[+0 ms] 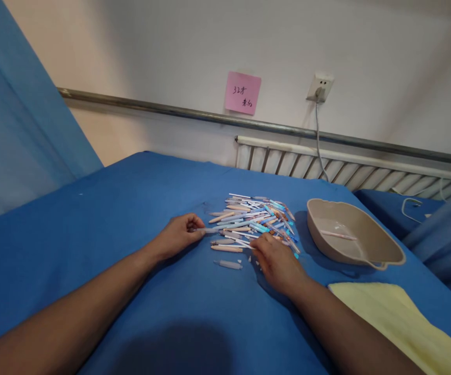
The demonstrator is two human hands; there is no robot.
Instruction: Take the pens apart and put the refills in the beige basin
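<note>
A loose pile of pens and pen parts (245, 216) lies on the blue cloth, mixed in white, peach, grey, light blue and brown. At its left edge my left hand (182, 234) pinches a translucent pen barrel (210, 230) pointing towards the pile. My right hand (278, 263) rests at the pile's near right side, fingers bent together. Thin white sticks (243, 241), like pen refills, reach its fingertips; whether they are gripped is hidden. Between the hands, nearest me, lies a separate clear barrel (228, 264) with small white bits beside it.
A beige basin (381, 242) with one pinkish pen (338, 235) inside stands to the right. Nearer me is a folded yellow cloth (401, 317). Behind the blue-covered table are a radiator (284, 159), a metal rail (163, 108), a pink note (243, 92) and a plugged-in socket (320, 87).
</note>
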